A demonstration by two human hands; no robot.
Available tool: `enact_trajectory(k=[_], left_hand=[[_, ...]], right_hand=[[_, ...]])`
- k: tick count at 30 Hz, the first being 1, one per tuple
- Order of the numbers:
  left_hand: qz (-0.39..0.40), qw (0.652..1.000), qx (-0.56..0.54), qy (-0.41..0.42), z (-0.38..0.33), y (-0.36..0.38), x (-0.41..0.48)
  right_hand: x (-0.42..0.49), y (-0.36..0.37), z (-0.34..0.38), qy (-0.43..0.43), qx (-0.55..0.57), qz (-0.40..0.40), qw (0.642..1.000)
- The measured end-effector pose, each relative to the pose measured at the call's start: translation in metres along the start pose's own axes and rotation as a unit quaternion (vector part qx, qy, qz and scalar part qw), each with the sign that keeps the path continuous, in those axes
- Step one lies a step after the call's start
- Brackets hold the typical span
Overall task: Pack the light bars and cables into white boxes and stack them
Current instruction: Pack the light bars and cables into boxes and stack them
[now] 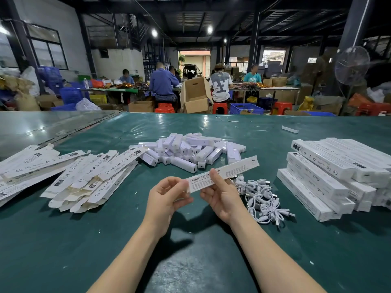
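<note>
**Both hands on one white box above the tabletop**

Bare forearms reach in from the near edge. The left hand (167, 197) pinches the near end of a long white box (232, 171). The right hand (222, 199) grips it further along, thumb across the printed face. The box is held clear of the green tabletop (63, 240), far end tilted up to the right. Its print reads "SMART SENSO…", the rest covered by the thumb.

Left of the hands lies a fanned pile of flat cartons (84, 176), marked "CE", "FC", "RoHS" and "Made in China". Beyond the held box sits a heap of white light bars (186, 151). Just right of the right hand is a tangle of white cables (262, 199), partly hidden behind the box. At the right stands a stack of closed boxes (330, 176), showing "RoHS", "FC" and "CE" inverted.

Past the tabletop, seated workers (164, 83) face long tables, with an open cardboard carton (195, 96) and a pedestal fan (352, 67) nearby.
</note>
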State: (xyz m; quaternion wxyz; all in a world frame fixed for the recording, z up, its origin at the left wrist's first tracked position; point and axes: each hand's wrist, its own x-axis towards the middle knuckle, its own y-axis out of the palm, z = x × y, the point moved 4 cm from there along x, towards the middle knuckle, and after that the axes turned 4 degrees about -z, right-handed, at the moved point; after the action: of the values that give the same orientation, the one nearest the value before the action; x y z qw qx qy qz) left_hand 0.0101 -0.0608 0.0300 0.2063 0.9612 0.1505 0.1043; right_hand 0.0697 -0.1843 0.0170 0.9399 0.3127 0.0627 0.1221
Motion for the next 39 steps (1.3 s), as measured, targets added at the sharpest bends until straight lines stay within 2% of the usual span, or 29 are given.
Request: enact_trajectory(k=[5,9,15,21,26,29,31,33,37,39], left_hand=[[-0.022,0.999,0.026,0.037,-0.002,-0.005,0.003],[-0.042,0.998,0.012,0.035,-0.004,-0.007,0.003],[-0.064,0.997,0.014,0.034,-0.004,-0.010,0.005],[-0.120,0.991,0.024,0.054,-0.006,-0.016,0.007],[-0.160,0.985,-0.063,-0.002,-0.004,-0.019,0.008],[-0.174,0.978,-0.109,-0.045,0.000,-0.015,0.006],[-0.183,0.977,-0.104,-0.038,0.001,-0.012,0.004],[-0.173,0.982,-0.070,-0.015,-0.001,-0.010,0.001],[-0.095,0.994,0.032,0.050,-0.004,0.002,-0.002],[-0.069,0.997,-0.002,0.026,0.002,0.012,-0.002]], right_hand=[[-0.003,0.004,-0.002,0.032,-0.008,0.056,0.998],[-0.005,0.006,-0.003,0.058,0.000,0.075,0.995],[-0.006,0.007,0.000,0.063,0.026,0.088,0.994],[-0.005,0.009,-0.003,0.046,-0.028,0.115,0.992],[-0.005,0.012,-0.008,0.064,-0.045,0.140,0.987],[-0.005,0.012,-0.010,0.071,-0.059,0.124,0.988],[-0.005,0.012,-0.010,0.072,-0.058,0.112,0.989],[-0.005,0.011,-0.010,0.074,-0.051,0.097,0.991],[-0.005,0.009,-0.005,0.054,-0.010,0.073,0.996],[-0.007,0.015,-0.007,0.022,-0.019,0.071,0.997]])
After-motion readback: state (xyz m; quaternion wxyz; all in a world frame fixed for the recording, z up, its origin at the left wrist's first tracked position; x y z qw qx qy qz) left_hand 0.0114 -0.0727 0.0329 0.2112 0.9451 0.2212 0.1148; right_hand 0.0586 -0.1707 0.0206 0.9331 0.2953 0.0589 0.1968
